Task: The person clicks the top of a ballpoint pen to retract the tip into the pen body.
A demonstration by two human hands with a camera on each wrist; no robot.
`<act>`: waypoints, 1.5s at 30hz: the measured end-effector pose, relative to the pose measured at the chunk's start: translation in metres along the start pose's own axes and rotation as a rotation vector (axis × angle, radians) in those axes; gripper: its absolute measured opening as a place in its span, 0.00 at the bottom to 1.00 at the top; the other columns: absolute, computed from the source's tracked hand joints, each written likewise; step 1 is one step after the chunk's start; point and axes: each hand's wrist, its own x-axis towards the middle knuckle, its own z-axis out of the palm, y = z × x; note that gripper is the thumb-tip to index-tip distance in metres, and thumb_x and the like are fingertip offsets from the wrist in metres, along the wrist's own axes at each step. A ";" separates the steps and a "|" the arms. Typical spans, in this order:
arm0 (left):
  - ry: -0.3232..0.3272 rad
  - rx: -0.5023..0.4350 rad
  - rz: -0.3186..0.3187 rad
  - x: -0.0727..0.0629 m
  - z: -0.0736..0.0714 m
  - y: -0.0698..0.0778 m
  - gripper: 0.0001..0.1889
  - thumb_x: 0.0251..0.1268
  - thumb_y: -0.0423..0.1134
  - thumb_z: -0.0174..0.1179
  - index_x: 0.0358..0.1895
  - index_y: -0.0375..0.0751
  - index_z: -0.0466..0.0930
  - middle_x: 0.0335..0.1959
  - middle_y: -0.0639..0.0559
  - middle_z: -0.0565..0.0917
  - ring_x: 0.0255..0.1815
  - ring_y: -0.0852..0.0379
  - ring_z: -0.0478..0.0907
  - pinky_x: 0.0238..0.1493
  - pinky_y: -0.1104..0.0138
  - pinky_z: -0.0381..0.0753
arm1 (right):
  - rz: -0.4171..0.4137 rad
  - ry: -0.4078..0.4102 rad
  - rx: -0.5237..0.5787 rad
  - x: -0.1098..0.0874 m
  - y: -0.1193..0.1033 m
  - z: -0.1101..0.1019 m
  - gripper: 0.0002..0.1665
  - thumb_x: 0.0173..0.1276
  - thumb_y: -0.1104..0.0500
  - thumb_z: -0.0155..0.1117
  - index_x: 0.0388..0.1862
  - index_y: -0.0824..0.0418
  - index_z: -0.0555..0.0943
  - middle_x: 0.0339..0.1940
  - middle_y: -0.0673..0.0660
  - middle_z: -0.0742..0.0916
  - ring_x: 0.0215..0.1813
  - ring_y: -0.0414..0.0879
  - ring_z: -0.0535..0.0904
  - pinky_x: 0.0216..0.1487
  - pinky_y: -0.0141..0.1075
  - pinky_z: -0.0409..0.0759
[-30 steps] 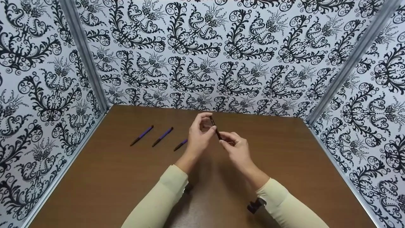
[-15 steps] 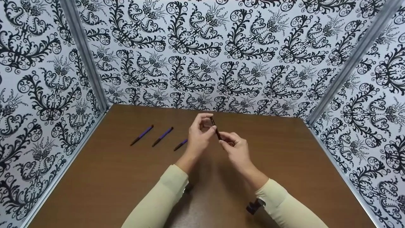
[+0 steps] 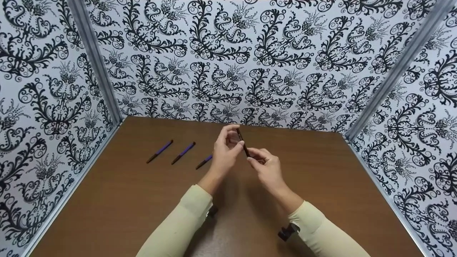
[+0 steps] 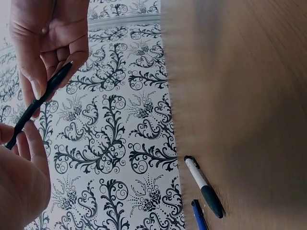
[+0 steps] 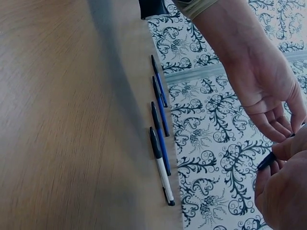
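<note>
A dark, slim pen (image 3: 240, 135) is held above the table by both hands. My left hand (image 3: 224, 150) grips its upper part, with thumb and index finger on it. The right hand (image 3: 268, 166) pinches the lower end between thumb and fingers. In the left wrist view the dark pen (image 4: 56, 78) lies slanted across both hands, a shiny tip showing past the right fingers. Much of this pen (image 5: 266, 161) is hidden by the right hand in the right wrist view.
Blue pens with dark ends (image 3: 160, 151), (image 3: 183, 154) lie on the brown table (image 3: 117, 200), left of the hands. A third blue pen (image 3: 204, 162) is partly hidden behind the left wrist. A white and black pen (image 5: 164, 175) lies beside them. Patterned walls (image 3: 228, 71) enclose the table.
Both hands keep nearly the same hold and place on the dark pen. Only a very slight shift of the view shows.
</note>
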 end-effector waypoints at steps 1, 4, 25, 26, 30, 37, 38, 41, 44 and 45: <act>-0.002 -0.007 0.005 0.000 0.000 0.000 0.26 0.70 0.20 0.65 0.68 0.39 0.78 0.47 0.41 0.83 0.45 0.52 0.81 0.49 0.65 0.84 | 0.000 0.002 -0.001 0.000 0.000 0.000 0.17 0.71 0.76 0.74 0.55 0.67 0.92 0.45 0.64 0.90 0.42 0.44 0.86 0.45 0.29 0.83; -0.003 -0.022 0.018 0.001 0.001 -0.002 0.27 0.70 0.19 0.64 0.69 0.39 0.77 0.47 0.41 0.83 0.44 0.53 0.80 0.47 0.66 0.84 | 0.003 0.002 0.001 0.000 0.000 0.000 0.17 0.71 0.76 0.74 0.56 0.67 0.92 0.45 0.64 0.90 0.42 0.44 0.86 0.45 0.29 0.84; 0.005 0.008 0.016 0.000 0.000 -0.004 0.29 0.68 0.19 0.67 0.71 0.37 0.77 0.51 0.33 0.84 0.45 0.49 0.81 0.49 0.64 0.85 | 0.012 -0.009 -0.011 0.001 0.003 -0.001 0.16 0.72 0.76 0.73 0.56 0.68 0.92 0.46 0.64 0.90 0.45 0.45 0.86 0.47 0.29 0.84; 0.002 0.028 0.018 -0.001 -0.001 -0.004 0.29 0.69 0.19 0.68 0.71 0.38 0.77 0.51 0.34 0.84 0.45 0.49 0.82 0.49 0.63 0.86 | 0.009 -0.012 -0.009 0.001 0.004 -0.001 0.16 0.72 0.76 0.73 0.56 0.68 0.92 0.46 0.64 0.90 0.45 0.45 0.86 0.48 0.29 0.84; -0.020 0.088 0.020 -0.002 -0.004 -0.004 0.28 0.70 0.22 0.69 0.71 0.40 0.77 0.52 0.38 0.85 0.47 0.48 0.85 0.49 0.57 0.89 | -0.003 -0.016 -0.010 0.001 0.009 -0.005 0.16 0.72 0.75 0.73 0.56 0.67 0.92 0.45 0.64 0.89 0.45 0.45 0.86 0.49 0.30 0.84; -0.067 0.136 -0.025 -0.001 -0.014 -0.007 0.29 0.70 0.25 0.70 0.72 0.39 0.74 0.53 0.40 0.83 0.49 0.48 0.87 0.53 0.56 0.91 | -0.001 -0.016 -0.039 0.000 0.012 -0.012 0.16 0.73 0.75 0.73 0.56 0.66 0.93 0.45 0.63 0.90 0.44 0.47 0.87 0.49 0.33 0.86; -0.075 0.150 -0.029 0.000 -0.016 -0.007 0.29 0.70 0.26 0.70 0.71 0.38 0.75 0.53 0.40 0.83 0.49 0.48 0.87 0.53 0.55 0.90 | 0.000 -0.019 -0.040 0.000 0.013 -0.013 0.16 0.73 0.75 0.73 0.56 0.66 0.93 0.45 0.63 0.90 0.44 0.47 0.87 0.49 0.33 0.86; -0.113 0.209 -0.034 0.001 -0.024 -0.010 0.27 0.69 0.26 0.71 0.69 0.36 0.76 0.53 0.39 0.84 0.50 0.47 0.86 0.55 0.55 0.89 | 0.006 -0.028 -0.063 0.000 0.014 -0.016 0.15 0.73 0.74 0.73 0.56 0.65 0.93 0.44 0.62 0.89 0.44 0.48 0.87 0.49 0.33 0.86; -0.170 0.272 -0.037 0.001 -0.033 -0.012 0.23 0.70 0.26 0.72 0.66 0.36 0.79 0.54 0.40 0.83 0.52 0.44 0.85 0.57 0.54 0.88 | 0.013 -0.039 -0.096 0.001 0.018 -0.020 0.16 0.73 0.74 0.73 0.55 0.64 0.93 0.43 0.62 0.89 0.43 0.48 0.87 0.48 0.32 0.85; -0.193 0.293 -0.039 0.001 -0.036 -0.013 0.23 0.70 0.27 0.72 0.65 0.36 0.79 0.55 0.41 0.83 0.53 0.44 0.85 0.58 0.54 0.88 | 0.013 -0.043 -0.108 0.001 0.019 -0.021 0.16 0.73 0.74 0.73 0.55 0.64 0.93 0.42 0.61 0.89 0.43 0.48 0.86 0.47 0.31 0.85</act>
